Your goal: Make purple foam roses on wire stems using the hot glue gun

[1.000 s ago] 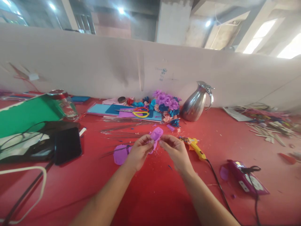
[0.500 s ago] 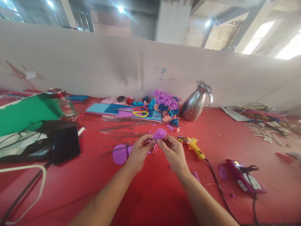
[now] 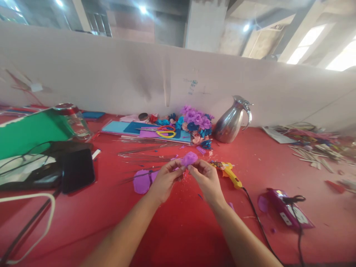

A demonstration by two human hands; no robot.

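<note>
A small purple paper flower (image 3: 189, 158) is pinched between both hands above the red table (image 3: 178, 237). My left hand (image 3: 167, 180) grips its left underside with thumb and fingers. From the right, my right hand (image 3: 206, 180) holds its lower edge the same way. Round purple paper pieces (image 3: 142, 181) lie left of my left hand, and thin wires (image 3: 136, 154) spread behind them. Just right of my right hand rests a yellow hot glue gun (image 3: 229, 173). A bunch of purple, blue and pink paper flowers (image 3: 196, 120) stands farther back.
Scissors (image 3: 164, 131) lie on coloured paper sheets (image 3: 116, 128). A steel jug (image 3: 229, 120) stands at the back. On the left are a phone (image 3: 78, 170) and a glass jar (image 3: 73, 120); on the right, a purple power strip (image 3: 290, 209) with cords and a pile of sticks (image 3: 319, 152).
The purple flower has turned slightly between my fingers, and its top looks more rounded and folded. Both hands stay in nearly the same place.
</note>
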